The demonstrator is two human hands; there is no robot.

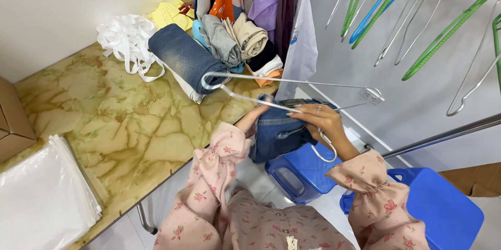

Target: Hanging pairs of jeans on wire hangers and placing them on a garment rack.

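Two hands are working one denim garment onto a wire hanger above a blue stool: the right hand is gripping hanger and denim, the left hand clutching the denim's edge. Rolled clothes are waiting on the table.

You are holding a thin, shiny metal wire hanger against rough blue denim cloth; beside you the counter is showing a glossy marbled finish.
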